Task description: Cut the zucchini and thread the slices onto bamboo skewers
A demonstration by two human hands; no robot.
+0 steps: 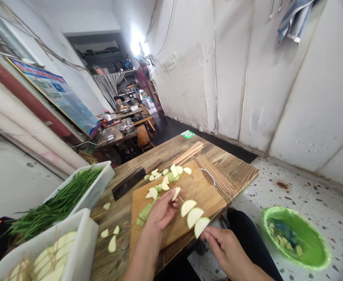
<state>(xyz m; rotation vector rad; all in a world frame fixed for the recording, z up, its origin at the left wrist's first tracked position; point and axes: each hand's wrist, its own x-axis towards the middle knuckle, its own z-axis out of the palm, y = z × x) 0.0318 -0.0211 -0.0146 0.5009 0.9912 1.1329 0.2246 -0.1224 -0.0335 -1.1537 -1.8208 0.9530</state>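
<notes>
My right hand [222, 244] grips a thin wooden skewer near its lower end, at the front edge of the cutting board [200, 191]. Three pale half-moon vegetable slices [195, 216], white with green skin, sit on that skewer. Between the fingertips of my left hand [164, 208] is another vegetable slice [176, 193], at the skewer's far end; whether the tip pierces it I cannot make out. Beyond and left of my left hand, several cut slices [165, 185] and green-skinned stacks [144, 212] lie on the board.
A dark cleaver [129, 183] lies left of the board. Loose skewers [215, 175] spread at the right. White bins hold green chives [68, 195] and skewered slices [54, 253]. A green-lined basin [294, 236] with slices stands on the floor. Several loose slices [112, 244] rest on the table.
</notes>
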